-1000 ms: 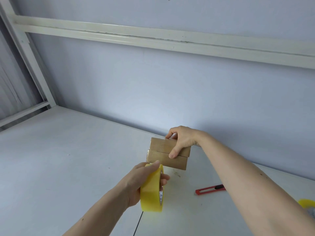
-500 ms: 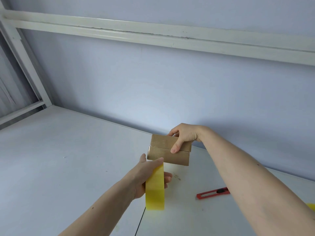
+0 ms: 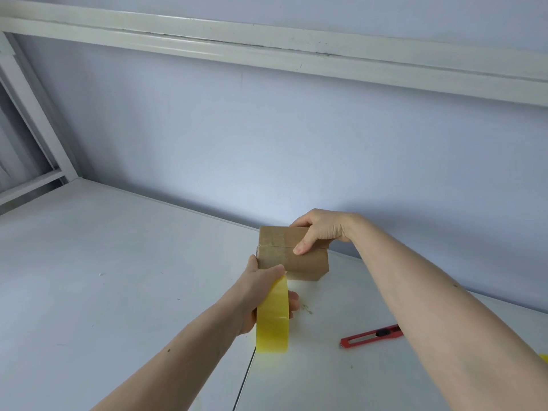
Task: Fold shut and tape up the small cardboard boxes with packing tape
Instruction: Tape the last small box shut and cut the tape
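Note:
A small brown cardboard box [image 3: 305, 264] with its flaps folded shut is held above the white table near the back wall. My right hand [image 3: 318, 231] grips it from the top, thumb over the flap seam. Shiny tape runs across the left part of the box face. My left hand [image 3: 262, 292] grips a yellowish roll of packing tape [image 3: 272, 317] just below the box's lower left corner, thumb pressed against the box. The roll stands on edge, its hole hidden from view.
A red utility knife [image 3: 372, 336] lies on the white table [image 3: 118, 277] to the right of the roll. A yellow bit [image 3: 544, 358] shows at the right edge. A seam in the table runs down from under the roll. The wall stands close behind the box.
The left hand has brought the tape roll up against the box's lower left corner, and the roll has turned edge-on. The right hand keeps its grip on the box.

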Available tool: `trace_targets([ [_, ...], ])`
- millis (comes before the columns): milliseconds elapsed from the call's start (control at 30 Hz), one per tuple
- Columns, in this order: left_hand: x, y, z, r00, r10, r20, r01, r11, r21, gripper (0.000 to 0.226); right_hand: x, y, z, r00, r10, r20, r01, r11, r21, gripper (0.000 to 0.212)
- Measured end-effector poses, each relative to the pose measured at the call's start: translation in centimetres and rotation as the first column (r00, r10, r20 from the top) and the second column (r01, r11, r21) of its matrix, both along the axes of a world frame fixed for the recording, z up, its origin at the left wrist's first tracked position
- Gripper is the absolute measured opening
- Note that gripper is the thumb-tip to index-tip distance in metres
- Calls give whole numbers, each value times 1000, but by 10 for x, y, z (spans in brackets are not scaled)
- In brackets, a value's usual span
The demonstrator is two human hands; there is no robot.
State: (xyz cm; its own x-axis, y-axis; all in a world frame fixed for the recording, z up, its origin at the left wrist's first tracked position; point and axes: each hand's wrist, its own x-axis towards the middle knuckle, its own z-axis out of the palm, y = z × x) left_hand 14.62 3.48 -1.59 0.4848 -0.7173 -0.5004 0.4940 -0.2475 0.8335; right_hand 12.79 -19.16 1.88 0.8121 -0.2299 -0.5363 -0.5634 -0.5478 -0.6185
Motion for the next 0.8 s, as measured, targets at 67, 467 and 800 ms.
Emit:
trace_targets([
  [67,-1,0,-1,999,31,-35,-32,999,-37,30,-6,-3,0,998,-13,57,14,1000,-18,54],
  [467,9,-19,0,959,152,-238,-167,985,-45,26,-26,4,-7,966,100,239,-6,931,-366,67],
  [800,9,-15,4,957,164,-239,-176,984,-30,34,-15,59,-15,914,6,405,193,872,-449,40],
])
